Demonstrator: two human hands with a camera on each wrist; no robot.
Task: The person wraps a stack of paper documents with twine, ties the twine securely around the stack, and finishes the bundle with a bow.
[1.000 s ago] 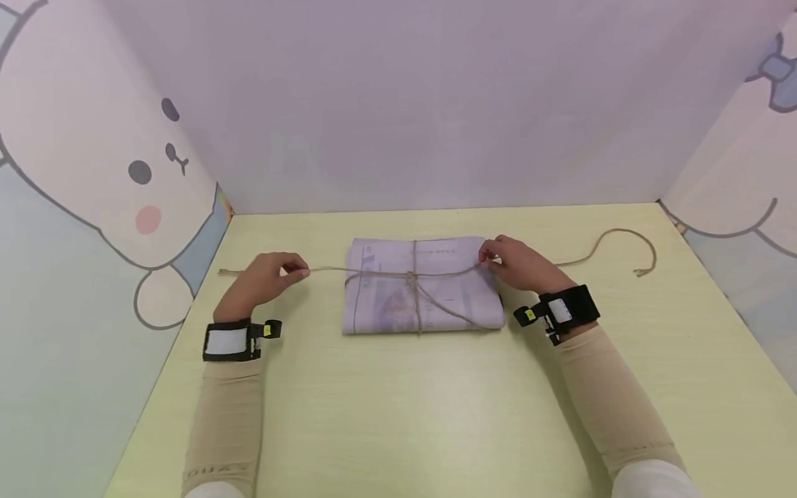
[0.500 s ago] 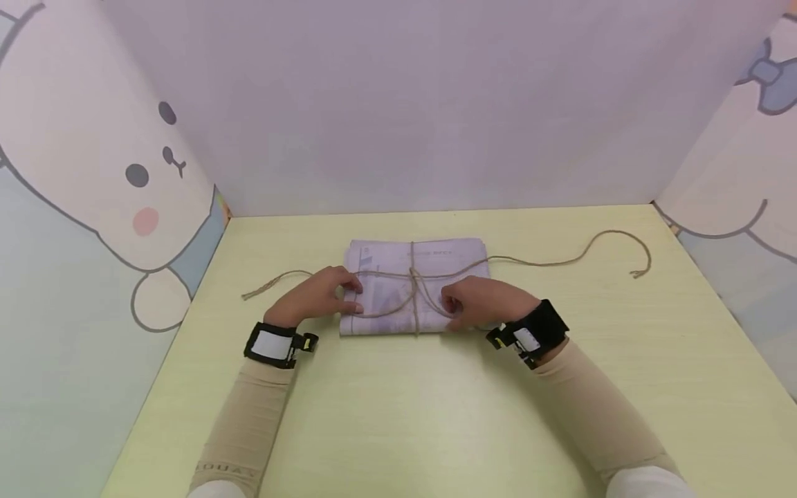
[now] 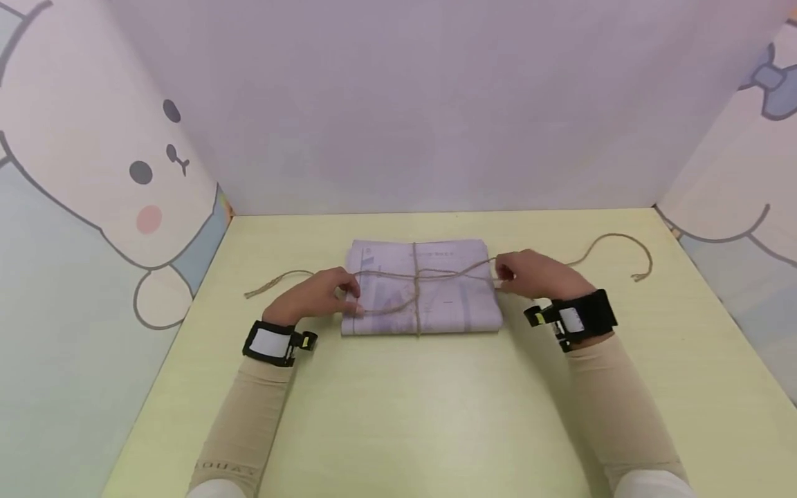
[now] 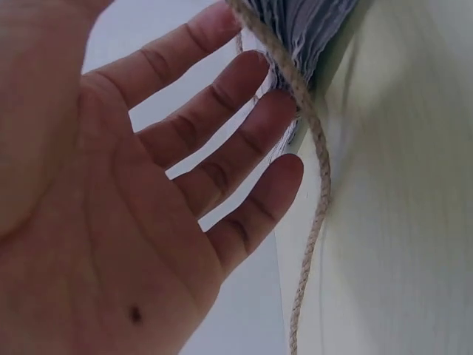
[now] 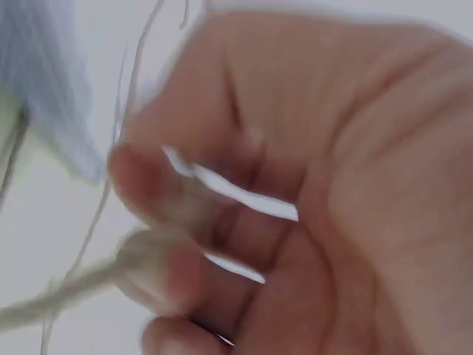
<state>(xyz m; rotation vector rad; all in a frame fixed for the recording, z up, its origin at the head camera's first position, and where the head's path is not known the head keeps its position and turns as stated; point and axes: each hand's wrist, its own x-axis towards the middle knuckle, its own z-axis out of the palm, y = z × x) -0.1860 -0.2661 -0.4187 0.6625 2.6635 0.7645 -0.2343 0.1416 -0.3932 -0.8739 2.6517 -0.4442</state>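
A folded newspaper bundle (image 3: pixel 463 301) lies on the table with tan twine (image 3: pixel 418 318) crossed over it at the middle. My left hand (image 3: pixel 317 294) is at the bundle's left edge, thumb over the paper where a strand of twine runs. In the left wrist view its fingers (image 4: pixel 244 140) are spread and fairly straight, with twine (image 4: pixel 321 163) passing beside their tips; the thumb is hidden. Past the bundle's right edge, my right hand (image 3: pixel 538 273) pinches a strand of twine drawn out from the crossing. The right wrist view is blurred, but twine (image 5: pixel 66 292) leads into its fingertips.
Loose twine reaches left on the pale table (image 3: pixel 398 415), and a longer tail (image 3: pixel 623 235) curves away to the right. A plain back wall (image 3: pixel 436 104) and side panels with cartoon figures (image 3: pixel 106 138) enclose the table.
Both hands came in from the outer twine to the bundle. The right hand then took a strand near the lower right and drew it out rightward. The left hand has stayed put since half a second ago.
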